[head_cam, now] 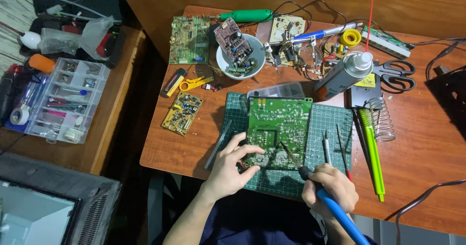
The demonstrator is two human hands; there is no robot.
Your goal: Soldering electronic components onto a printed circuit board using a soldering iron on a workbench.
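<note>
Soldering on the underside of a green circuit board (277,131) is the step in hand, as far as the view shows: the board lies solder-side up on a green cutting mat (330,128) in the middle of the wooden table (427,148), its near edge closest to the person. The left hand (232,170) is spread and pressing on the board's near left corner, thumb and fingers gripping the edge to steady it. The right hand (330,189) is closed in a pen grip around a blue-handled soldering iron (315,184), whose dark tip slants up and to the left and meets the board near its lower middle. Whether the tip truly touches a joint is too small to tell. Just right of the board on the mat lie two slim probes or screwdrivers (335,145), and beyond them a green tool (373,153) beside a coiled iron stand (383,119). A spray can (344,75) lies tilted just past the mat's far right corner, scissors (398,74) to its right. A white bowl (240,56) holding a small board sits farther back. In my judgement the next move calls for a steady tip on one joint, the left hand keeping the board from sliding, and care not to bridge neighbouring pads.
</note>
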